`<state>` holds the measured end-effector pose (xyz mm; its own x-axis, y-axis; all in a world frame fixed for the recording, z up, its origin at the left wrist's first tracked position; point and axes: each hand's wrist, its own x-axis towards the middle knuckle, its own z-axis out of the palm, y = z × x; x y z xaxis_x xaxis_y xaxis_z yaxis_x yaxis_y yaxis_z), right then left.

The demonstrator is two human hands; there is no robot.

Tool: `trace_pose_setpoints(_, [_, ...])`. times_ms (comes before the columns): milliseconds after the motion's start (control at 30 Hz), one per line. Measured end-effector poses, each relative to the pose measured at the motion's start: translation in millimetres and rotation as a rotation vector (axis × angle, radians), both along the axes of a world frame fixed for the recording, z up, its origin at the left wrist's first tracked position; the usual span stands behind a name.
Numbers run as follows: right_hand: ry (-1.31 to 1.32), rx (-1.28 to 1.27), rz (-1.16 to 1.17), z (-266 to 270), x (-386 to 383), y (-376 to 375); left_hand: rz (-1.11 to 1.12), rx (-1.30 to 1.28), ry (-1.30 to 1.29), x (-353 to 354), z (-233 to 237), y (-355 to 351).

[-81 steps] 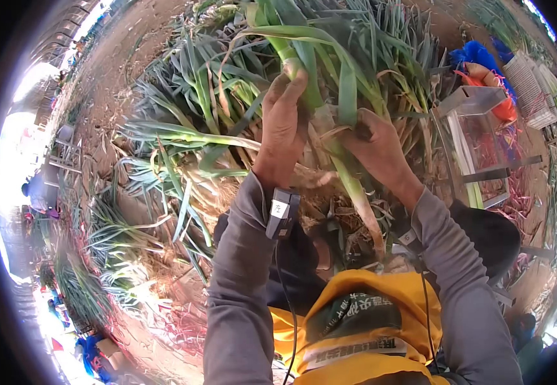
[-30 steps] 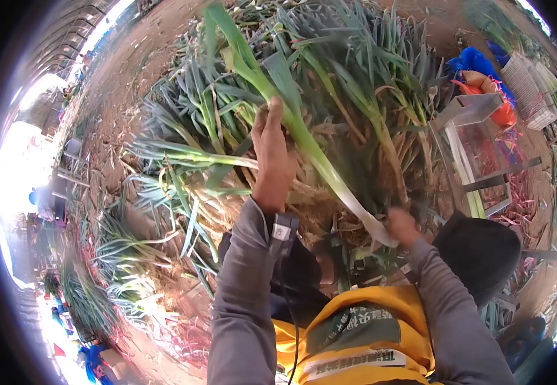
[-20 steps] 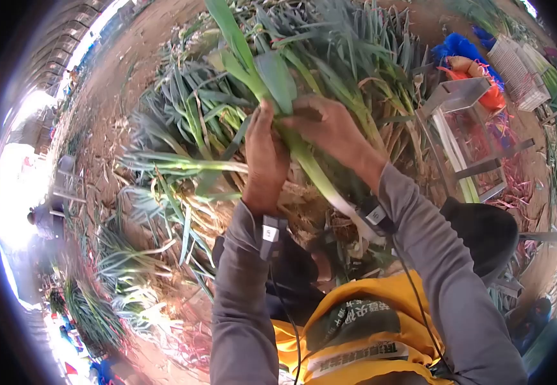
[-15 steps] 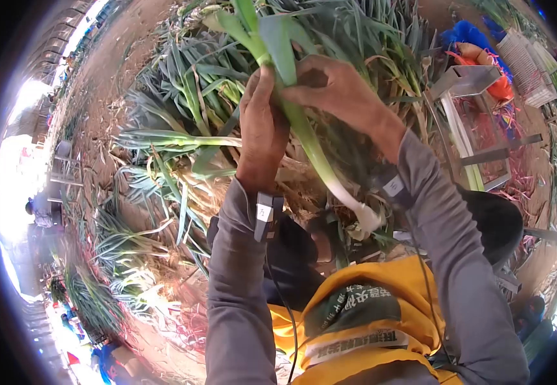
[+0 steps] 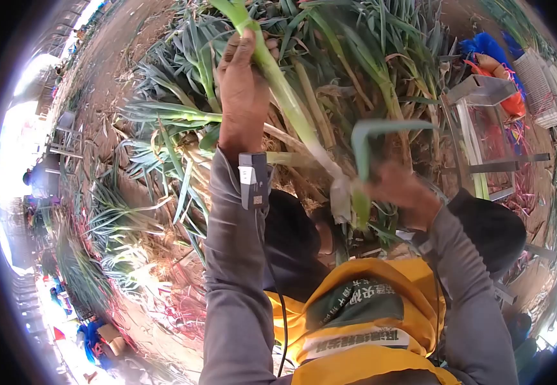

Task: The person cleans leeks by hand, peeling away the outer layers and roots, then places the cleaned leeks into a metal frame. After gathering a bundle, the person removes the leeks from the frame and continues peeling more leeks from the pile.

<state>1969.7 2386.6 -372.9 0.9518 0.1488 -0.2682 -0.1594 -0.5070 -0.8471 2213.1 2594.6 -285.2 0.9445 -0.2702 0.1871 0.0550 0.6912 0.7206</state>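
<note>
My left hand [image 5: 243, 93] is closed around the upper stalk of a leek [image 5: 286, 96], which slants down to the right with its pale root end lowest. Lower down on the right, my right hand [image 5: 403, 192], smeared by motion, grips a stripped leek leaf [image 5: 360, 151]. That leaf is bent over at the top and hangs near the leek's root end, apart from the upper stalk. Beneath both hands lies a big heap of leeks [image 5: 387, 70] with long green leaves.
A metal frame stand [image 5: 484, 90] is at the right, with blue and orange bundles behind it. More leeks [image 5: 89, 289] lie at the lower left near pink string scraps [image 5: 175, 311] on the dirt floor. My knees are just below the heap.
My right hand has moved down and right, away from the stalk, pulling a green leaf off the leek. My left hand has risen slightly, still holding the stalk.
</note>
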Motion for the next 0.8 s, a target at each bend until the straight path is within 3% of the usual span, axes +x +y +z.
trace_pose_setpoints(100, [0.426,-0.522,0.538,-122.9,-64.0,-15.4,0.036,-0.007,0.009,1.9,3.7,2.3])
trace_pose_setpoints(133, [0.419,-0.524,0.533,-111.2,-53.1,-10.5,0.037,0.009,-0.002,2.8,5.8,1.2])
trace_pose_setpoints(200, [-0.151,-0.309,0.086,-48.7,-32.5,21.8,0.025,0.037,0.024,-9.8,-4.3,1.4])
trace_pose_setpoints(267, [-0.463,-0.087,-0.194,13.5,13.9,36.1,-0.043,0.024,0.014,-13.3,-0.5,-8.4])
trace_pose_setpoints(333, [-0.756,-0.108,-0.296,52.3,56.7,49.4,-0.151,0.013,0.030,-14.8,0.4,-16.8])
trace_pose_setpoints(433, [-0.978,-0.193,-0.307,63.4,104.3,53.6,-0.222,0.037,0.035,-21.8,-0.6,-24.0])
trace_pose_setpoints(633, [-0.807,-0.034,-0.410,68.6,111.8,51.8,-0.272,0.047,0.058,-25.1,5.5,-21.6])
trace_pose_setpoints(767, [-0.806,-0.028,-0.328,73.9,116.9,37.0,-0.258,0.039,0.064,-23.4,3.9,-24.2])
trace_pose_setpoints(800, [-0.695,0.073,-0.347,75.6,115.3,36.0,-0.255,0.031,0.070,-24.3,1.7,-24.9])
